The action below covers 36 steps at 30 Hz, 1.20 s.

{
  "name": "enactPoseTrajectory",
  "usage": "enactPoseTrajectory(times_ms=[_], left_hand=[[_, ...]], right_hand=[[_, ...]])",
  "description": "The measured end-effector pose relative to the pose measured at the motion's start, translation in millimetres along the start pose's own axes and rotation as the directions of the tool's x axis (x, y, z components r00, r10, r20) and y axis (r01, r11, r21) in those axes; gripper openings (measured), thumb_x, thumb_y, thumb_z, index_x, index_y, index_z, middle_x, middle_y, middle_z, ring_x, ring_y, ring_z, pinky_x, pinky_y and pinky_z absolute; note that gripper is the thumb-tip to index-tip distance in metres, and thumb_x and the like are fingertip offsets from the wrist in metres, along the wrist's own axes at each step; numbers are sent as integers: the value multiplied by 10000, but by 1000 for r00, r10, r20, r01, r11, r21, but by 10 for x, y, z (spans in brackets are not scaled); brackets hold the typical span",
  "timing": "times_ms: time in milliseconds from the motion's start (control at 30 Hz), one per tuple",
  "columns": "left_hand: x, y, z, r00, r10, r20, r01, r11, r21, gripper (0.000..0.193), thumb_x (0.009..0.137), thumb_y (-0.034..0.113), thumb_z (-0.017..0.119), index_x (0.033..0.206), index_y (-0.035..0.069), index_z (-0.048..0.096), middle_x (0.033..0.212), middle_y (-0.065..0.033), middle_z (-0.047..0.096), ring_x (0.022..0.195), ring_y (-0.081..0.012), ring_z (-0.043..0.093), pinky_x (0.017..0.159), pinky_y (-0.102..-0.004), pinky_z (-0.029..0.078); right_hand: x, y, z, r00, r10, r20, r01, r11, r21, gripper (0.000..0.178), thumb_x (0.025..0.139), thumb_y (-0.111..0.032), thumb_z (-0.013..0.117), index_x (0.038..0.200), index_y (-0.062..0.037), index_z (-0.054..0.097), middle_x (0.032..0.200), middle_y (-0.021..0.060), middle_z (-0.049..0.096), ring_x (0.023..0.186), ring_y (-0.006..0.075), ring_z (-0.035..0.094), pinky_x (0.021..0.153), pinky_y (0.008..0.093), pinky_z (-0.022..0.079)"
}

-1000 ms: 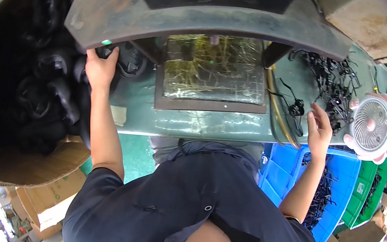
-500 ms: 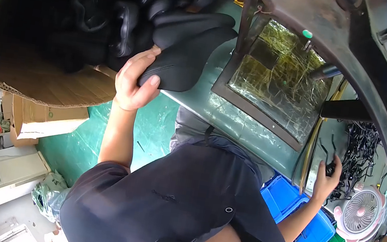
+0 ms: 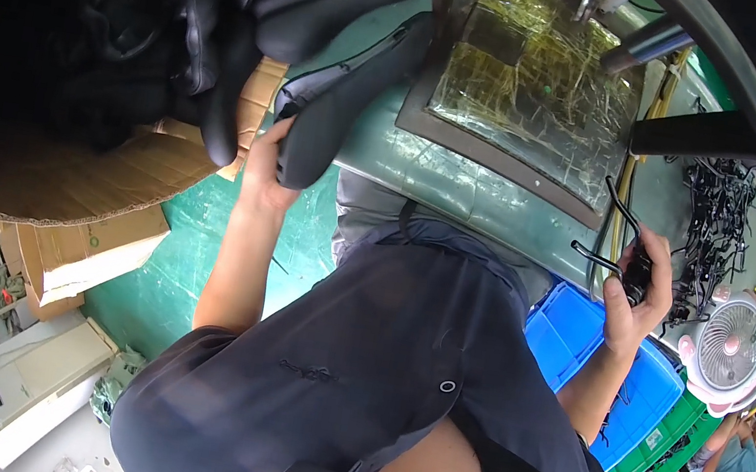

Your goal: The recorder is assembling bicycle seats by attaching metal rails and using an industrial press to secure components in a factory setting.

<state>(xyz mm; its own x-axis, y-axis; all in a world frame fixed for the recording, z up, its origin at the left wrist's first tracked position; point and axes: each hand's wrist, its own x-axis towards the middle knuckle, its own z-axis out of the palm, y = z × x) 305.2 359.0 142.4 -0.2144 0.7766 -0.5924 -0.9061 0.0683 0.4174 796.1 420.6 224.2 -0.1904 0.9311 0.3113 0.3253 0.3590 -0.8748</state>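
Note:
My left hand (image 3: pixel 269 164) is closed on the wide rear end of a black bicycle saddle (image 3: pixel 329 120). The saddle is tipped on its side, so its hollow underside shows, and its nose points up toward the press. In my right hand (image 3: pixel 641 302) is a black saddle rail frame (image 3: pixel 621 213), its two bent rods reaching out to the left past my fingers. Behind the held saddle, another black saddle (image 3: pixel 329 16) rests at the edge of the pile. My fingers partly hide the dark middle of the rail frame.
More black saddles (image 3: pixel 195 29) fill a big cardboard box (image 3: pixel 80 179) at left. A framed plate with yellowed film (image 3: pixel 523 71) lies on the green table under a metal machine. At right are a heap of black rails (image 3: pixel 711 225), a pink-white fan (image 3: pixel 732 342), and blue (image 3: pixel 633 405) and green crates (image 3: pixel 677 437).
My left hand has turned the saddle from its smooth top to show its underside. My right hand has come up from beside the rail heap with the rail frame.

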Motion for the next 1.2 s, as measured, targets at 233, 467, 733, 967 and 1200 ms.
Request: enactPoseTrajectory(times_ms=[233,467,733,967,1200], left_hand=[[-112,-261,233,995,76,-59,-59,967,248,332,1079,135,572,1354,-46,613,1293,-192,714,1117,-321,745,981,-406,638],[6,-836,532,836,302,458,-547,399,736,602,844,-50,859,1380,35,598,1211,-75,722,1102,-161,691,987,-326,569],[320,-738,944,742,-270,614,-666,-193,720,731,751,290,978,1347,64,621,1160,-141,694,1111,-316,693,951,-376,550],[515,-863,1119,662,-505,555,-570,142,809,531,878,251,903,1308,42,672,1166,-72,720,1080,-148,675,938,-310,539],[179,-1091,986,666,-396,632,-391,535,749,506,982,312,817,1386,44,673,1317,-48,694,1219,-155,637,1061,-336,509]], right_hand=[[84,-124,209,994,-51,100,45,997,64,724,749,-364,879,1317,33,672,1054,90,575,854,142,530,673,243,437],[157,-153,292,979,-81,189,81,997,8,696,699,-268,923,1279,41,694,1146,155,686,887,212,632,733,306,511],[133,-104,383,916,-247,317,262,965,-7,705,662,-206,963,1283,23,721,1052,158,702,908,290,707,787,354,568],[142,-87,489,869,-346,355,400,912,-90,664,663,-257,954,1262,-47,760,968,99,670,686,235,656,581,334,541],[248,-141,370,824,-327,462,433,890,-142,670,650,-272,944,1251,-34,768,977,102,665,691,243,652,570,338,524]])
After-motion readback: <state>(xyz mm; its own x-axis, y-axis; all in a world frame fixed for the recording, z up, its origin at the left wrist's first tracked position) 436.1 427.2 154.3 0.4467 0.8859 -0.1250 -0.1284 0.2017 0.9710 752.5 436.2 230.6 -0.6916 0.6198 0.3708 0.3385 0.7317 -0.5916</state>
